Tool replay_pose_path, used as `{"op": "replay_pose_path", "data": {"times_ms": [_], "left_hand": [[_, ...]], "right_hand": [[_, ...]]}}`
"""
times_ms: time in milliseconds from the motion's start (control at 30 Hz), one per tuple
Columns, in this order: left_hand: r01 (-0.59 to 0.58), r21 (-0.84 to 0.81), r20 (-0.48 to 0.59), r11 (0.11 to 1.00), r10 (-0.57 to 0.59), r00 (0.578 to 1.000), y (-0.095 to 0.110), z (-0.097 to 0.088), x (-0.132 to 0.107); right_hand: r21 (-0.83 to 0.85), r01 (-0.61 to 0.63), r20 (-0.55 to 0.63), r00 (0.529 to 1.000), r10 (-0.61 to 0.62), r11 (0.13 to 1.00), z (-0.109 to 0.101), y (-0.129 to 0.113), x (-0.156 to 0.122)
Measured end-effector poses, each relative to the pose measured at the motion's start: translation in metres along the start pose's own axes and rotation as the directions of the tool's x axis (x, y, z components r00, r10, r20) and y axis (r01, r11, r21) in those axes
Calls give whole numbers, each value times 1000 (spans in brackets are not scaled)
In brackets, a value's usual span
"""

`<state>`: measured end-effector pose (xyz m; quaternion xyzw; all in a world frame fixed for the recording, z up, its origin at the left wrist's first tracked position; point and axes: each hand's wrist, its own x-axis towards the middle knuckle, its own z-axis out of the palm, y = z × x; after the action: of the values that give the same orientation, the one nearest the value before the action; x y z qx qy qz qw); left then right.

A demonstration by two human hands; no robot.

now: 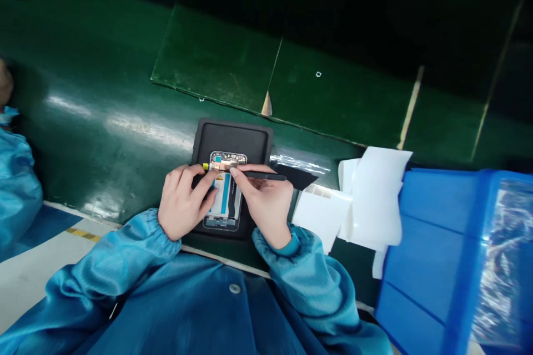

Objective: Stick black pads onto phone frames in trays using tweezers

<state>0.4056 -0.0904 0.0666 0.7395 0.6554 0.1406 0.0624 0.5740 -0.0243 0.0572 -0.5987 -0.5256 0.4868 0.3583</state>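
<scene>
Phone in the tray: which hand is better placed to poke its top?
Probably the right hand: it holds a black probe with its tip at the phone, while the left hand steadies it.

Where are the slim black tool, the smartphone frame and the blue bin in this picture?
slim black tool (266, 176): head view, on its shaft.
smartphone frame (228, 160): head view, on its upper end, where circuitry shows.
blue bin (428, 255): head view, on its blue wall.

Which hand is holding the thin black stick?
The right hand holds the black stick in its fingertips; the left hand rests on the phone instead.
</scene>
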Motion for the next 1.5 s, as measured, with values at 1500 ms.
{"op": "replay_pose_path", "data": {"times_ms": [1500], "left_hand": [[-582, 159, 233, 798, 543, 807, 153, 67, 85]], "right_hand": [[18, 120, -292, 950, -110, 993, -178, 89, 3]]}}
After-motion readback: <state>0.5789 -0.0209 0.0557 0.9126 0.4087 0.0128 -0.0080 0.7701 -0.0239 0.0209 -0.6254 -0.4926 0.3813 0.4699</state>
